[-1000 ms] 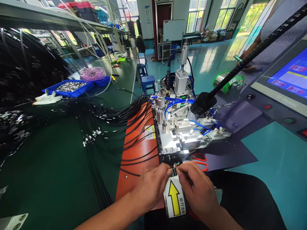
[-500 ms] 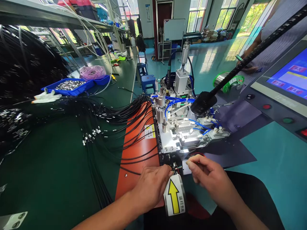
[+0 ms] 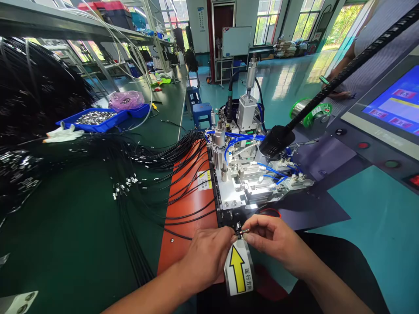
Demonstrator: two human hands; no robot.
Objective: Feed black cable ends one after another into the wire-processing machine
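Note:
My left hand [image 3: 211, 253] is closed in a pinch at the machine's front corner. A thin black cable [image 3: 178, 233] runs over the orange cover into it, and the cable's end is mostly hidden by the fingers. Just to its right, my right hand [image 3: 275, 242] pinches a small metal connector [image 3: 245, 231] between thumb and forefinger. The fingertips of both hands almost meet there. Directly below them is a white plate [image 3: 239, 272] with a yellow arrow. Behind the hands stands the silver machine [image 3: 248, 181] with blue air tubes.
Many black cables [image 3: 176, 150] lie across the orange cover [image 3: 186, 200] and green table [image 3: 75, 218]. Blue trays [image 3: 104, 124] of metal parts stand at the back left. A lamp [image 3: 278, 140] overhangs the machine. At right are a control panel [image 3: 379, 148] and another person's arm [image 3: 343, 65].
My right hand has moved left and slightly down, bringing the metal connector up to my left fingertips. My left hand stays almost in place.

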